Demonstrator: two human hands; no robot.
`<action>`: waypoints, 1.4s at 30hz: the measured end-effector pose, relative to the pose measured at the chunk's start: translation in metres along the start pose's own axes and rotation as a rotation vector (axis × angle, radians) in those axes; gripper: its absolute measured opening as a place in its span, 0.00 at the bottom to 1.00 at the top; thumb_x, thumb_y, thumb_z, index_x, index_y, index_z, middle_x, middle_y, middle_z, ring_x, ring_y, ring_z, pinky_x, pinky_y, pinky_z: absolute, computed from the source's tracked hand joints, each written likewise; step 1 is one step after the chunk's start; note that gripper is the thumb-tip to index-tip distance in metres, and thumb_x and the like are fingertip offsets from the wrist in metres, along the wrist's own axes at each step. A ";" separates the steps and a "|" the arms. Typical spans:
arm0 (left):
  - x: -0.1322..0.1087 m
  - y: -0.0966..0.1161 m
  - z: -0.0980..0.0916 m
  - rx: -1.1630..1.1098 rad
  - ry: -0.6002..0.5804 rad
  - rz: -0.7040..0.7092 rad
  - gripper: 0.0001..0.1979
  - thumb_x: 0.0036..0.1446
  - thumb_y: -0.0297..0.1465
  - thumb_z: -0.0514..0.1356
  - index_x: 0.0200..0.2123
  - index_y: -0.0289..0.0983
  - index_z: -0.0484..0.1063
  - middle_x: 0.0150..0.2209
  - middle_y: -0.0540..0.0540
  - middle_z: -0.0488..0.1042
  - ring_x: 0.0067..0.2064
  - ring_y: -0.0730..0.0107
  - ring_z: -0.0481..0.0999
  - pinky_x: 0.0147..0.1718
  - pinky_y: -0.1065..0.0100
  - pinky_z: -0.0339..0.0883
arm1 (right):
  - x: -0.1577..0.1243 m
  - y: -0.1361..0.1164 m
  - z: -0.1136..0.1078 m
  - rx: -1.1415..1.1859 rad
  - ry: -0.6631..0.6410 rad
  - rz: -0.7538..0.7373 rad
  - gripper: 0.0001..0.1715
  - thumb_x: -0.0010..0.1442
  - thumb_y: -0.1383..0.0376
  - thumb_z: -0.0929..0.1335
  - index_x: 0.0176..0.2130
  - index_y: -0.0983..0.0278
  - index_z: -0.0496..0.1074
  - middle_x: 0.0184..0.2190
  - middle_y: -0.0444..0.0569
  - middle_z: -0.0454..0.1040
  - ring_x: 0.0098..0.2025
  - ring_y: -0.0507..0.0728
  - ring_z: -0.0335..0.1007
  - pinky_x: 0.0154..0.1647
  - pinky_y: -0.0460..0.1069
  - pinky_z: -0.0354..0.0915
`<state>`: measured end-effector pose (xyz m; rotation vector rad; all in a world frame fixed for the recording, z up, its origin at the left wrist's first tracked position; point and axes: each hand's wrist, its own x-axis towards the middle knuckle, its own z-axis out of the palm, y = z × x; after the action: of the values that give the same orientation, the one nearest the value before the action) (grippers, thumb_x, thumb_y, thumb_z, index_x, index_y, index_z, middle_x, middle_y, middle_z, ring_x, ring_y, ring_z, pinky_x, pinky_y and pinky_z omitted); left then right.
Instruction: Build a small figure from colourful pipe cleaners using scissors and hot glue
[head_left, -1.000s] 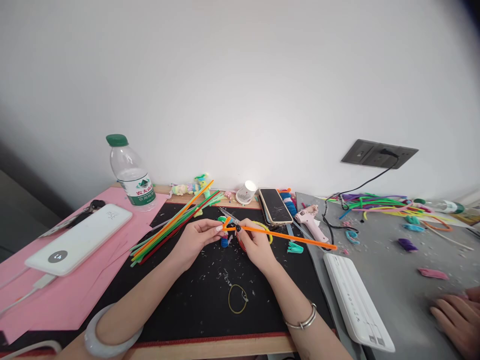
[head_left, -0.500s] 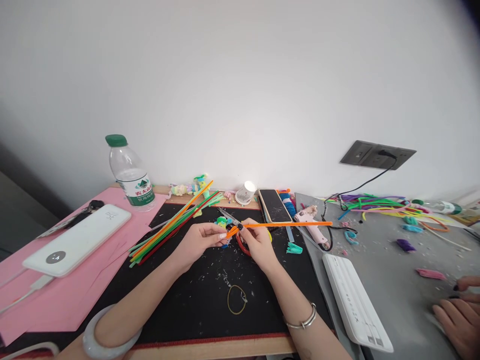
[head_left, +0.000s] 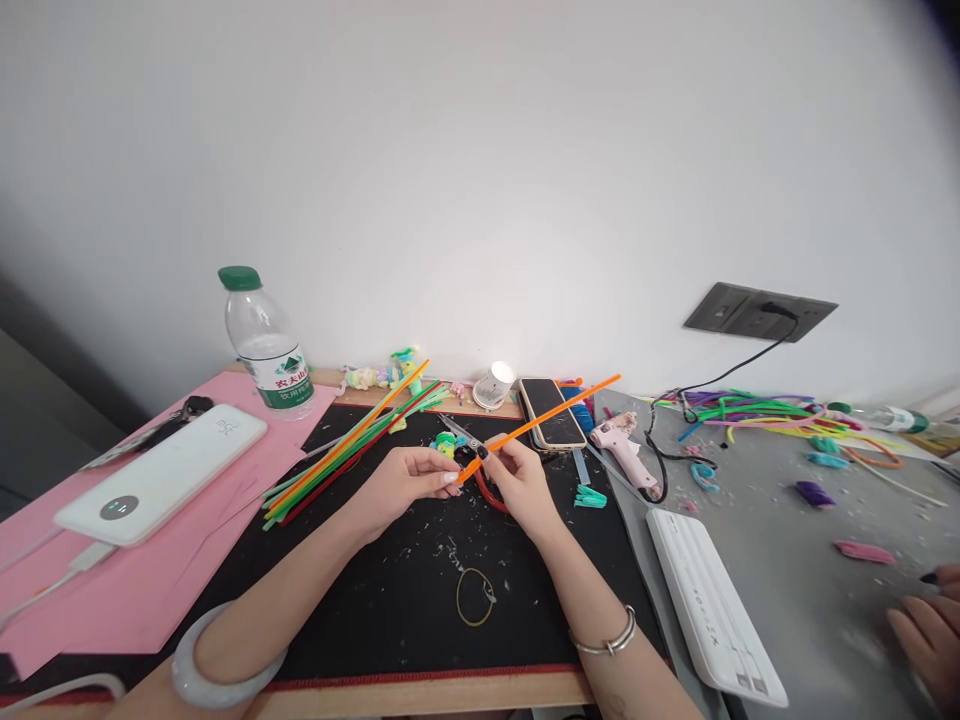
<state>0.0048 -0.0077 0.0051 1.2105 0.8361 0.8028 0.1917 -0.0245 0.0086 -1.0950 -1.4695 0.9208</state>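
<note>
My left hand (head_left: pixel 401 482) and my right hand (head_left: pixel 517 480) meet over the black mat (head_left: pixel 390 600), each pinching the near end of a long orange pipe cleaner (head_left: pixel 547 417). Its free end slants up and to the right, over the phone (head_left: pixel 551 412). Small scissors (head_left: pixel 461 435) and a little green and blue fuzzy piece (head_left: pixel 444 442) lie just behind my fingers. A red ring (head_left: pixel 487 492) shows under my right hand.
A bundle of coloured pipe cleaners (head_left: pixel 337 450) lies left of my hands, with a water bottle (head_left: pixel 266 345) and white power bank (head_left: pixel 161 475) beyond. A pink glue gun (head_left: pixel 622 445), white keyboard (head_left: pixel 712 605), yellow loop (head_left: pixel 475 597) and another person's hand (head_left: pixel 926 630) are on the right.
The orange pipe cleaner's free end has swung from low on the right, up and back over the phone. My hands stay pinched on its near end.
</note>
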 end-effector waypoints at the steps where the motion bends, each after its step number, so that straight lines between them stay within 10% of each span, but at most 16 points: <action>1: 0.000 0.000 0.000 -0.004 -0.001 -0.004 0.09 0.49 0.32 0.67 0.34 0.34 0.77 0.30 0.47 0.79 0.33 0.71 0.77 0.37 0.69 0.70 | 0.000 0.000 0.000 0.030 -0.007 0.022 0.12 0.58 0.58 0.67 0.31 0.65 0.68 0.22 0.42 0.65 0.24 0.50 0.58 0.26 0.45 0.57; 26: -0.002 0.005 -0.002 0.097 -0.027 -0.019 0.11 0.49 0.35 0.66 0.34 0.34 0.76 0.29 0.46 0.78 0.34 0.68 0.77 0.39 0.65 0.71 | 0.002 -0.001 -0.010 0.294 -0.230 0.309 0.17 0.49 0.57 0.74 0.31 0.65 0.68 0.15 0.36 0.61 0.14 0.44 0.50 0.14 0.41 0.47; 42: -0.003 0.005 0.004 0.277 0.119 0.204 0.14 0.48 0.34 0.66 0.39 0.35 0.76 0.38 0.44 0.80 0.41 0.63 0.78 0.45 0.61 0.71 | 0.000 0.004 0.001 0.287 -0.023 0.230 0.18 0.51 0.56 0.73 0.29 0.64 0.64 0.17 0.35 0.60 0.16 0.44 0.49 0.15 0.41 0.48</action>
<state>0.0063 -0.0107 0.0109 1.5219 0.9541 0.9536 0.1912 -0.0230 0.0053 -1.0536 -1.1994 1.2666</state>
